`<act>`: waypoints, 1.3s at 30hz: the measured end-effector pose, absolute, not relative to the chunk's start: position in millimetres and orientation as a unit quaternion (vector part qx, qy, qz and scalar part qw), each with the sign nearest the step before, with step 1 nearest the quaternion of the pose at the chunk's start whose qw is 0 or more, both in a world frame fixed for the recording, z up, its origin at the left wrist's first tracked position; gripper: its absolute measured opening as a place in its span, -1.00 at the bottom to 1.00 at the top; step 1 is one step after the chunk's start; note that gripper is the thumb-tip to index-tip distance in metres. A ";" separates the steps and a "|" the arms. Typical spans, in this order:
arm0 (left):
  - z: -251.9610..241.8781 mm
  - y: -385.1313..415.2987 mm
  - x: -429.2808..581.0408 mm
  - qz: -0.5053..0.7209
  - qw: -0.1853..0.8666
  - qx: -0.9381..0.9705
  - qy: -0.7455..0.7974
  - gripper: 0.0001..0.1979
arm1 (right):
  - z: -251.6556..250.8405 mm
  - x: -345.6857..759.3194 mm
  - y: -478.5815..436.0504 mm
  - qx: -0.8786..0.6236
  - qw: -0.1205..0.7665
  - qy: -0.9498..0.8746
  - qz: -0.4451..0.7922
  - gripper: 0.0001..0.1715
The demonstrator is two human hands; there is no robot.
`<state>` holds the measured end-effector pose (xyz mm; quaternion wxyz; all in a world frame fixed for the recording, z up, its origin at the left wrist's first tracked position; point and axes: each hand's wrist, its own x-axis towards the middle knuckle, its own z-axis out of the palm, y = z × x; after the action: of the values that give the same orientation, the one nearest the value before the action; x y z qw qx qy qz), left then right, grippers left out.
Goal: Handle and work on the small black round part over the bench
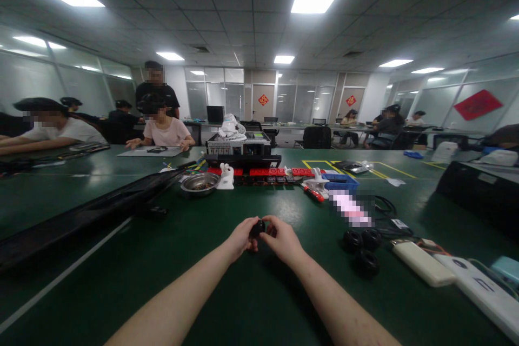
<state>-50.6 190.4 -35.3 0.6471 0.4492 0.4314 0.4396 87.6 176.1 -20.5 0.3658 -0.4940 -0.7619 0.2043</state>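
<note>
Above the green tabletop, close in front of me, a small black round part (258, 227) is held between both hands. My left hand (243, 237) is closed on its left side, with the fingers curled around and below it. On the other side the thumb and fingers of my right hand (280, 237) pinch it. Much of the part is covered by my fingers, so I cannot tell its exact kind. To the right lie several glossy black round pieces (367, 263), apart from my hands.
A metal bowl (200, 184) holds small bits. Nearby are a white stand (226, 177), a red screwdriver (313, 193) and a blue tray (340, 183). A long black panel (101, 205) lies left. Power banks (424, 263) and cables are at right. Co-workers sit beyond.
</note>
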 end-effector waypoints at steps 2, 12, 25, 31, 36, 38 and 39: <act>-33.5 189.1 -51.3 0.442 0.647 0.445 0.433 -0.72 | -20.1 87.4 175.5 -0.520 0.354 -0.748 0.210 -0.67; -25.9 181.8 -47.4 0.423 0.634 0.481 0.434 -0.70 | -24.2 88.4 182.6 -0.556 0.306 -0.736 0.238 -0.47; -26.4 183.7 -49.4 0.417 0.654 0.462 0.430 -0.68 | -10.1 86.3 167.5 -0.476 0.338 -0.784 0.210 -0.66; -26.7 184.0 -50.2 0.436 0.652 0.445 0.432 -0.74 | -15.0 86.1 173.0 -0.546 0.324 -0.736 0.235 -0.65; -28.3 185.5 -51.3 0.443 0.653 0.441 0.427 -0.71 | -20.8 88.3 179.4 -0.573 0.277 -0.726 0.260 -0.42; -27.6 184.4 -51.3 0.441 0.655 0.445 0.423 -0.68 | -21.6 88.3 179.8 -0.569 0.274 -0.729 0.263 -0.42; -27.1 183.7 -51.4 0.439 0.655 0.447 0.422 -0.66 | -21.7 88.0 179.6 -0.567 0.274 -0.733 0.258 -0.44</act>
<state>-51.4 183.7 -27.1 0.6554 0.4470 0.4219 0.4389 88.0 179.6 -21.7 0.2745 -0.5665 -0.7330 0.2576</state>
